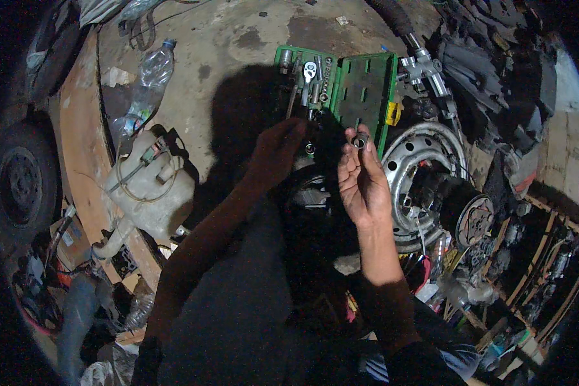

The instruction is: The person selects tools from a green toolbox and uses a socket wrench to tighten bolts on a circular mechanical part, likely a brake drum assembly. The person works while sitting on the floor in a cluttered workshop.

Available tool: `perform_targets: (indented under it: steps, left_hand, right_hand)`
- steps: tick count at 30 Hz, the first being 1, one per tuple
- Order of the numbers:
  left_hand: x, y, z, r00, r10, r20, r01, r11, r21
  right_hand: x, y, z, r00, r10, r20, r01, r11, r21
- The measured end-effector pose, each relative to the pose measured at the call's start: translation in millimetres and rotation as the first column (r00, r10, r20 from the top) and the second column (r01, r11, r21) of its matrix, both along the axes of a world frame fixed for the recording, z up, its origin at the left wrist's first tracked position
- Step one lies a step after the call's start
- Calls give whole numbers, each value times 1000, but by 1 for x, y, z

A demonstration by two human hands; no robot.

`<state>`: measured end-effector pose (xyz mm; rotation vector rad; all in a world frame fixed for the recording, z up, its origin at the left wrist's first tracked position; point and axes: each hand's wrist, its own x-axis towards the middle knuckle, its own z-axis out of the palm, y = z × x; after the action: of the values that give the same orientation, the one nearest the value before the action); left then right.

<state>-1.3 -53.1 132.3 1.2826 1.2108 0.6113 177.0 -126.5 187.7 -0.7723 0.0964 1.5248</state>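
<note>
My right hand (363, 177) is raised palm up, its thumb and fingertips pinching a short metal socket (360, 140) with its round opening showing. Deep shadow covers my left hand (276, 151), whose fingers are bent together at the near left edge of a green socket set case (392, 96). A slim bar (292, 101) rises by those fingertips; whether they grip it is too dark to tell. Inside the opened case lie a ratchet (310, 72), several small sockets (326, 80) in a row and some longer pieces. The case's lid lies folded out to the right.
Right of my right hand stands a silver wheel rim (399, 148) with a dark pulley part (475, 219) against it. On the left are a whitish plastic tank (151, 186), a clear bottle (156, 67), a wooden board (83, 128) and a tyre (22, 180). Metal parts clutter the lower right.
</note>
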Motion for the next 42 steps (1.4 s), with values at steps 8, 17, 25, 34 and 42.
perform_targets:
  steps: [8, 17, 25, 34, 42]
  left_hand:
    - [3, -3, -9, 992, 9, 129, -21, 995, 94]
    - [-2, 1, -26, 992, -32, -123, 50, 987, 154]
    - [-15, 4, -66, 956, 51, -289, 74, 910, 407]
    - [-22, 12, -93, 925, 87, -369, 86, 900, 428]
    - [-35, 10, -101, 957, 61, -282, 85, 873, 480]
  right_hand:
    - [-1, -3, 1, 999, -16, 35, 21, 988, -151]
    - [-14, 14, -43, 252, 214, 944, -70, 977, -203]
    - [-13, 52, -83, -56, 299, 953, -34, 953, -301]
    - [-8, 72, -113, -184, 281, 942, -61, 953, -296]
    - [-7, 82, -127, -302, 300, 905, 9, 950, -312]
